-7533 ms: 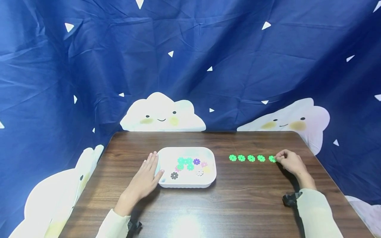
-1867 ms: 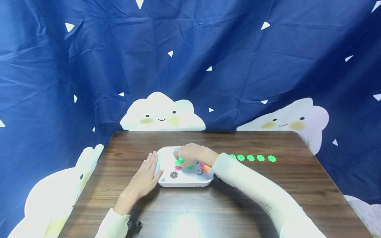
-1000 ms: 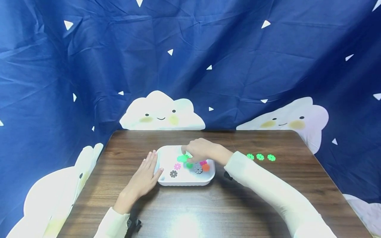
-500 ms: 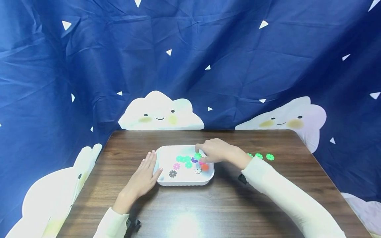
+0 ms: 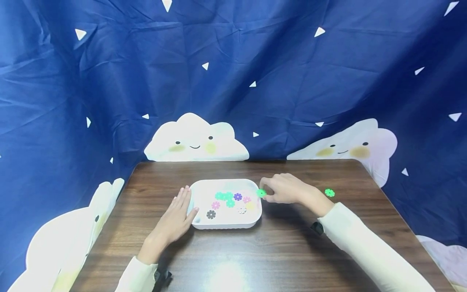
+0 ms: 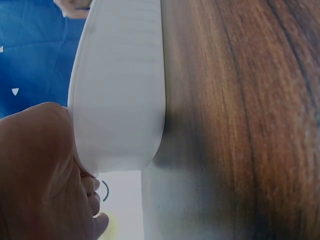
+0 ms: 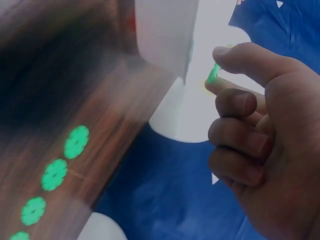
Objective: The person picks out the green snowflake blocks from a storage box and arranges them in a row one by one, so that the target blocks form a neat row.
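My right hand (image 5: 284, 188) pinches a green flower-shaped disc (image 5: 261, 193) between thumb and index finger, at the right rim of the white tray (image 5: 226, 225). In the right wrist view that disc (image 7: 214, 73) is seen nearly edge-on, and the other fingers are curled. My left hand (image 5: 171, 221) lies with straight fingers against the tray's left rim; the left wrist view shows the palm (image 6: 37, 160) touching the tray wall (image 6: 117, 90). Inside the tray are several flower discs: green (image 5: 230, 203), purple (image 5: 238, 196), pink (image 5: 216, 205), dark grey (image 5: 211, 214) and paler ones.
A row of green flower discs (image 7: 76, 142) lies on the wooden table (image 5: 226, 251) right of the tray. My right hand and forearm hide most of it in the head view, leaving one end disc (image 5: 330, 192) visible. A blue curtain (image 5: 233, 81) hangs behind the table.
My right hand has gone from the row's right end into the tray, taken a green disc there, and moved right with it to the tray's rim. The left hand keeps its place.
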Action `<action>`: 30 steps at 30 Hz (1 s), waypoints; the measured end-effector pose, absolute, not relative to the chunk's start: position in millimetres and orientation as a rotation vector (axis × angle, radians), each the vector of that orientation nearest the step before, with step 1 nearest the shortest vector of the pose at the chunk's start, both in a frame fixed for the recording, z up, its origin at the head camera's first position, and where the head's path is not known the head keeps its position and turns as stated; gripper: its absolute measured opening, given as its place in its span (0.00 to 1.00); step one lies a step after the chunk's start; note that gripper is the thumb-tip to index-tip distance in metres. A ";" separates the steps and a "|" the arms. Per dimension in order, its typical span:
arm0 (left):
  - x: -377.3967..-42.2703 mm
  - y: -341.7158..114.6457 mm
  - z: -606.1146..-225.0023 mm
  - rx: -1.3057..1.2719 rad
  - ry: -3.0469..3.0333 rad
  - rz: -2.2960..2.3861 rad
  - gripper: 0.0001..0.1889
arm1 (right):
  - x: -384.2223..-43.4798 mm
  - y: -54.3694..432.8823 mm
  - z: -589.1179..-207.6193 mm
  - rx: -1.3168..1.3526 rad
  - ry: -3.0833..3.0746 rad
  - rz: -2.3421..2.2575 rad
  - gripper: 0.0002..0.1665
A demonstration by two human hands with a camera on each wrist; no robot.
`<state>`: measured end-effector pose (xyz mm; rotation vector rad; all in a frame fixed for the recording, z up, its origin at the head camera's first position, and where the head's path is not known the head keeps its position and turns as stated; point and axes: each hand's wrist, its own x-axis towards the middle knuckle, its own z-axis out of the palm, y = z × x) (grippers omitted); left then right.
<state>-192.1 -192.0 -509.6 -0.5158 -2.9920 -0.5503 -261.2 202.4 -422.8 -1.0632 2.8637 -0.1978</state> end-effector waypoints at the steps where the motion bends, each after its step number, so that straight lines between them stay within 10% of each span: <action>1: -192.0 -192.5 -509.9 -0.515 -2.993 -0.548 0.41 | -260.0 206.1 -424.4 -1.046 2.867 -0.204 0.13; 30: -191.0 -193.2 -515.4 -0.523 -2.967 -0.576 0.40 | -221.0 272.4 -492.0 -0.712 2.982 -0.410 0.11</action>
